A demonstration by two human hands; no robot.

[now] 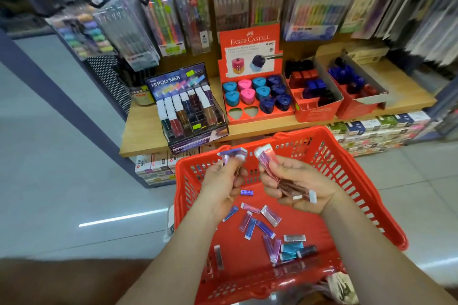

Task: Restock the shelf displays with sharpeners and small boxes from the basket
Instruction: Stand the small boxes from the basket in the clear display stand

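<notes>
The left hand [221, 181] is lifted over the red basket [352, 171], and its arm comes in from the bottom. Its fingers curl round a few small boxes. One purple box [233, 152] with a white end lies across the fingertips.

Just beside it, the right hand [300, 181] grips a bunch of pink boxes [266, 160]. They are long, thin and shiny. They stick out above the thumb and again down by the wrist. The two hands are near each other but do not touch.

Under both hands, loose boxes [260, 224] lie on the basket floor. They are flat and shiny, in pink, purple and blue, with white ends. The basket is hard plastic with slots in its walls.

Past the left hand, on the wooden shelf [138, 131], a clear plastic stand [190, 111] holds rows of the same thin boxes. Past the right hand, a red card tray [275, 116] holds rounded sharpeners [247, 95] in light blue, pink and dark blue. Two holes at its front are bare.
</notes>
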